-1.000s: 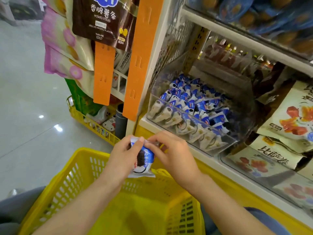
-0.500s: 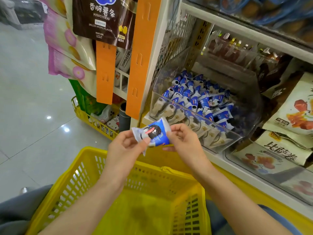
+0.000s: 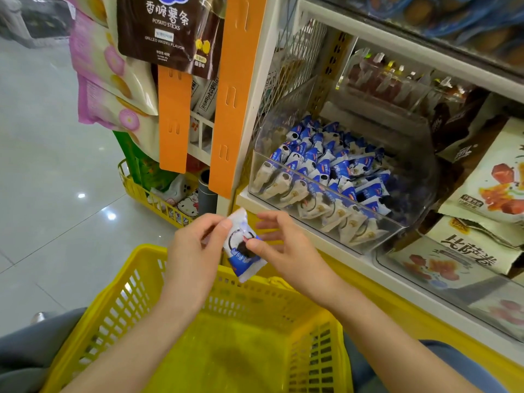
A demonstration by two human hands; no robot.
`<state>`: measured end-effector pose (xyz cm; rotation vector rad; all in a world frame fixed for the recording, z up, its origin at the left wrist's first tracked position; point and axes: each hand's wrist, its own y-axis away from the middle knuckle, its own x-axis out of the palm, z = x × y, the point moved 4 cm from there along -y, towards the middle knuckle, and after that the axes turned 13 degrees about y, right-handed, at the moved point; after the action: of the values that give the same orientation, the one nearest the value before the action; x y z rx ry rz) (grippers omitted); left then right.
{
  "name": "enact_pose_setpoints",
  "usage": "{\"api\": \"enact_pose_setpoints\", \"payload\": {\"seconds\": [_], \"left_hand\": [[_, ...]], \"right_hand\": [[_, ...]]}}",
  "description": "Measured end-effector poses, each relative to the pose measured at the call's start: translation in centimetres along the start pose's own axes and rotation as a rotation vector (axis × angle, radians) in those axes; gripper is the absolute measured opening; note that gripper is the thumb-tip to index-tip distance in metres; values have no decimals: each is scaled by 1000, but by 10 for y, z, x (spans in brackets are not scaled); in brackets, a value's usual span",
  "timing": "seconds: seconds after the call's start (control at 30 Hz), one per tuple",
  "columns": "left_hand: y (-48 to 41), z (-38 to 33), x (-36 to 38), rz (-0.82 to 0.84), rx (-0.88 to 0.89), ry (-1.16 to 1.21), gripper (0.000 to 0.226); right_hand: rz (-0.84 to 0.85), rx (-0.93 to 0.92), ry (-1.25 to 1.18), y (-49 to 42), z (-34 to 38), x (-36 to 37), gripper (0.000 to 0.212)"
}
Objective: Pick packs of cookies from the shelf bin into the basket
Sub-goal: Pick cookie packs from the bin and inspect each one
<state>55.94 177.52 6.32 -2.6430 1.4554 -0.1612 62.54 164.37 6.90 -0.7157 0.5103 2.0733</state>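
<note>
1. Directly beneath the fingers, the yellow basket is sitting with its mouth facing up, ready to catch a drop. No pack is showing on the visible part of its floor.
2. The left hand is pinching the upper corner of a blue-and-white cookie pack between thumb and forefinger, so the pack is hanging tilted above the basket's far rim.
3. The right hand is grasping the same pack from the other side. Its thumb is pressing the printed face and the other fingers are reaching behind. This two-handed hold is probably steadying or turning the pack before the drop.
4. Beyond the fingers and to their right, the clear shelf bin is holding many more packs. They are leaning on edge against its low front wall, which is keeping them within easy reach.
5. Far above the fingers, a potato-stick bag is hanging beside an orange strip.
</note>
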Motion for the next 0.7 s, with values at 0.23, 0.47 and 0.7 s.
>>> {"api": "enact_pose_setpoints", "payload": {"seconds": [0.23, 0.47, 0.7], "left_hand": [[10, -1, 10, 136, 104, -170, 20], [3, 7, 10, 128, -100, -13, 21], [0, 9, 9, 165, -215, 50, 21]], "right_hand": [[-62, -167, -12, 2, 8, 0, 7], [-90, -124, -101, -1, 3, -3, 14], [-253, -389, 320, 10, 15, -6, 6]]}}
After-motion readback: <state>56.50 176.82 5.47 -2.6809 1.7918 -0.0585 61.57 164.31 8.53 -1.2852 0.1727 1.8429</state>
